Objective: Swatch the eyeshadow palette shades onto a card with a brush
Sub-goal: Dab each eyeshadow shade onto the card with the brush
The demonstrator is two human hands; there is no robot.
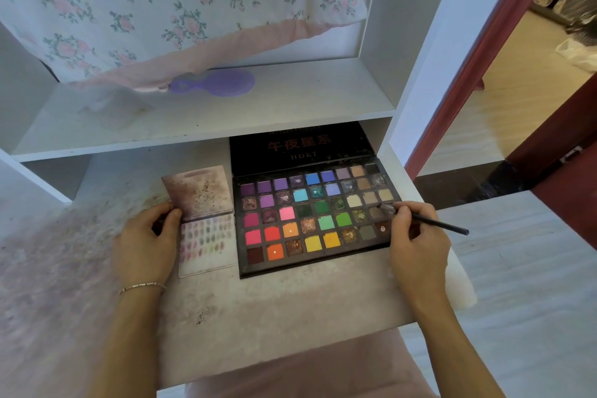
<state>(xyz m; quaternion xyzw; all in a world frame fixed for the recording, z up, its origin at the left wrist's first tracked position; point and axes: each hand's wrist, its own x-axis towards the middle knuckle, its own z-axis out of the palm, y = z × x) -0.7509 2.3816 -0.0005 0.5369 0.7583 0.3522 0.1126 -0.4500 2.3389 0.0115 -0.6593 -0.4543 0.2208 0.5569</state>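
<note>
On the bench [284, 300], colour is being loaded: the brush [420, 219], pinched by the right hand [416, 245], touches a brown palette [316, 220] pan (far right); the card [208, 244] is gripped at its edge by the left hand [145, 242]. Next, judged: brush to card.

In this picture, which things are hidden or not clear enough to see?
- Head view: the brush tip over the palette is blurred, so contact with a pan is uncertain.
- The right hand hides its grip and the palette corner.
- The left hand covers the card edge.
- Swatch colours are too small.
</note>
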